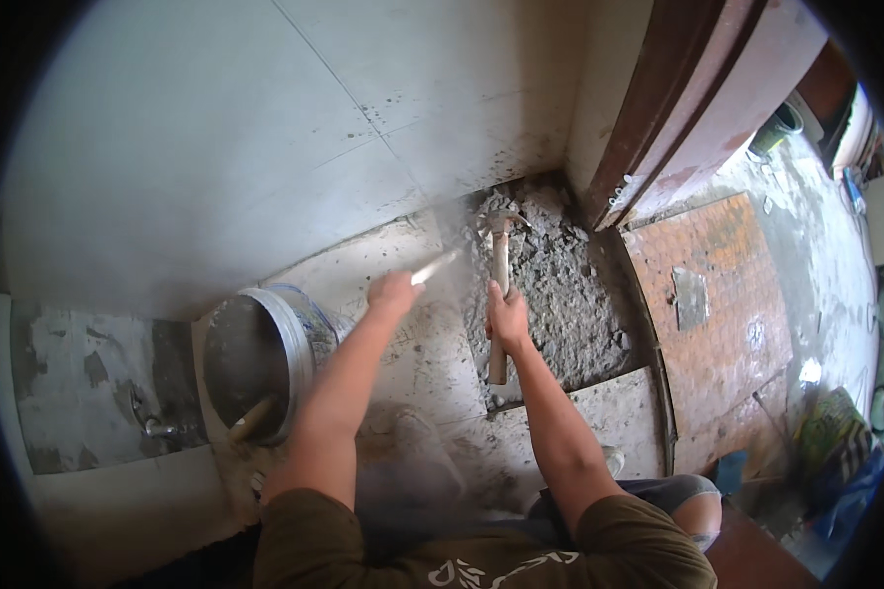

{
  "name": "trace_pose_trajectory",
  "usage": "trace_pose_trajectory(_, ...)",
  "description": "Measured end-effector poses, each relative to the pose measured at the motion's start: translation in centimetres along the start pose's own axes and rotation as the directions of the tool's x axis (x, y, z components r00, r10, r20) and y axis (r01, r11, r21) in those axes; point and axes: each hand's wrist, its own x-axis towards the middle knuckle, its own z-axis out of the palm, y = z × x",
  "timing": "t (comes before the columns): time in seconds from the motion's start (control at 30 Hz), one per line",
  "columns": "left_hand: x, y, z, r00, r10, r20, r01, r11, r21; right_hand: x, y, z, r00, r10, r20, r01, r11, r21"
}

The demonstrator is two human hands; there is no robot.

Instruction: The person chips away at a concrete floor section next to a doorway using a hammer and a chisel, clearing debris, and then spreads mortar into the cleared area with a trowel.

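My right hand (pixel 507 316) is closed round the wooden handle of a hammer (pixel 501 257). Its head lies over a patch of rough grey rubble or mortar (pixel 565 294) set in the floor, and the handle's end sticks out below my fist. To its left, my left hand (pixel 393 293) grips a pale, narrow rod-like tool (pixel 438 265) pointing toward the patch. Motion blurs that tool's far end, so its kind cannot be made out. Pale floor tiles (pixel 417 344) lie under my left hand and border the patch.
A large bucket (pixel 300 368) stands at the left, a wooden-handled tool (pixel 253 419) inside it. Speckled wall panels (pixel 265 147) rise behind. A brown door frame (pixel 648 128) meets the patch's far right corner. An orange-brown board (pixel 727 344) and bundled bags (pixel 840 442) lie right.
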Motion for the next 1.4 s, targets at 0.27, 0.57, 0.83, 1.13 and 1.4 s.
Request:
trace_pose_trajectory(0.27, 5.2, -2.0, -8.4, 0.972, 0.177, 0.152, -0.23, 0.839, 0.493, -2.1, -1.6, 0.4, 1.0, -0.004, 0.03, 0.003, 0.999, 0.04)
trace_pose_trajectory(0.57, 7.5, -2.4, -10.5, 0.96, 0.201, 0.197, -0.272, 0.844, 0.462, -5.2, 1.0, 5.5, 0.981, 0.192, -0.027, -0.175, 0.936, 0.306)
trace_pose_trajectory(0.83, 8.8, -1.5, -12.0, 0.948, 0.22, 0.228, -0.307, 0.818, 0.487, -4.6, 2.5, 14.7, 0.925, 0.288, -0.249, -0.148, 0.874, 0.463)
trace_pose_trajectory(1.13, 8.9, -1.4, -12.6, 0.956, 0.169, 0.238, -0.26, 0.865, 0.429, -4.3, 3.1, 15.9, 0.9, 0.302, -0.316, -0.073, 0.817, 0.573)
trace_pose_trajectory(1.4, 7.7, -0.7, -11.9, 0.95, 0.19, 0.246, -0.286, 0.844, 0.454, -4.5, 3.9, 14.7, 0.918, 0.295, -0.265, -0.122, 0.846, 0.519)
